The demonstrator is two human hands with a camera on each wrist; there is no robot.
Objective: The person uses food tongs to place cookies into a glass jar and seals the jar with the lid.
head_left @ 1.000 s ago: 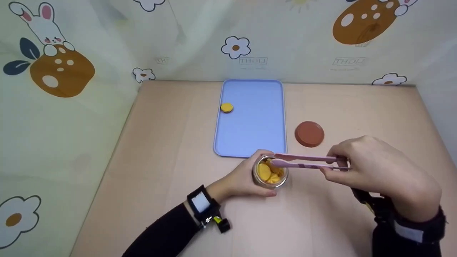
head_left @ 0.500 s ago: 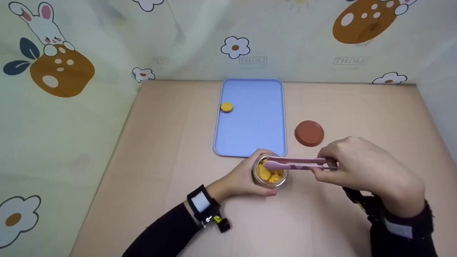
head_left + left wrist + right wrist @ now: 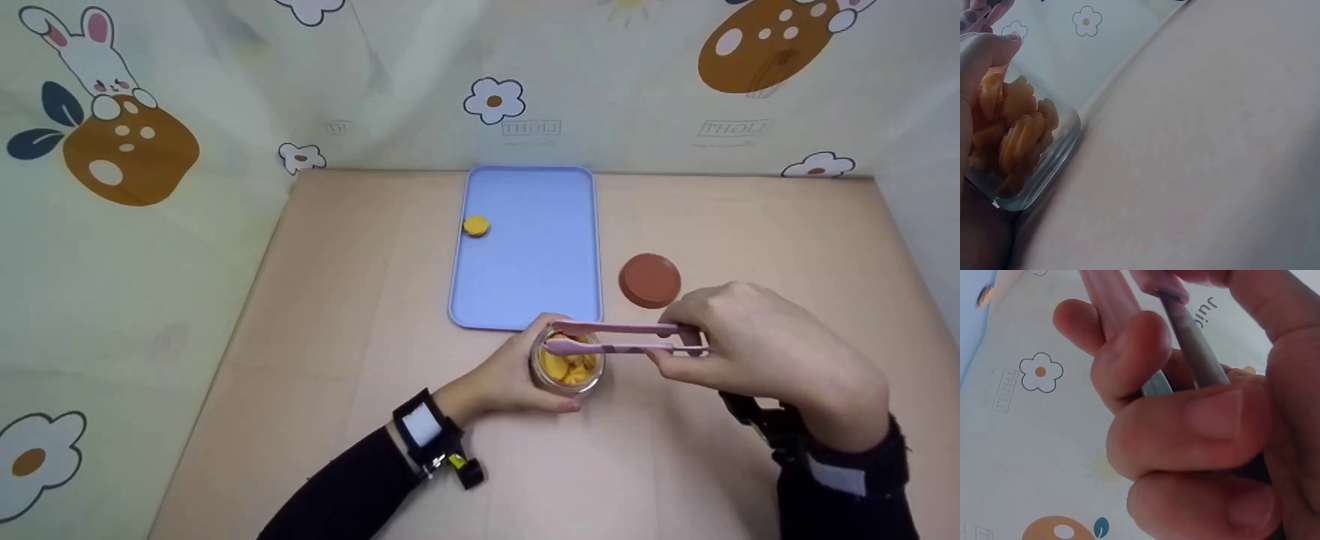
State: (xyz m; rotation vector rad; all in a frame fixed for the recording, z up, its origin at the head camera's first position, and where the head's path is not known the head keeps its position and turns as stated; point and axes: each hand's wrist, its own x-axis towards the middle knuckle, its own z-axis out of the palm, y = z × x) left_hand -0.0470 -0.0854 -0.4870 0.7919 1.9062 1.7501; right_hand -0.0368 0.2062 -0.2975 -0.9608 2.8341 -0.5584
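My left hand (image 3: 517, 379) grips a clear glass jar (image 3: 1053, 163) round its side. Several yellow-orange flower-edged pieces (image 3: 1019, 132) fill much of the jar; in the head view they show through its open mouth. My right hand (image 3: 772, 360) holds pink tongs (image 3: 607, 349) with metal at the handle end, fingers curled round the handles in the right wrist view. The tongs' two arms stand apart, tips over the jar's mouth, nothing visible between them. One yellow piece (image 3: 476, 226) lies at the left side of a blue tray (image 3: 532, 277) behind the jar.
A brown round lid (image 3: 649, 280) lies on the table (image 3: 360, 285) right of the tray, close to my right hand. A printed cloth backdrop (image 3: 405, 82) rises along the table's back and left edges.
The tongs have moved left across the jar's mouth. Their arms came closer together half a second ago and now stand wider apart, slightly higher. The left hand and jar stay put.
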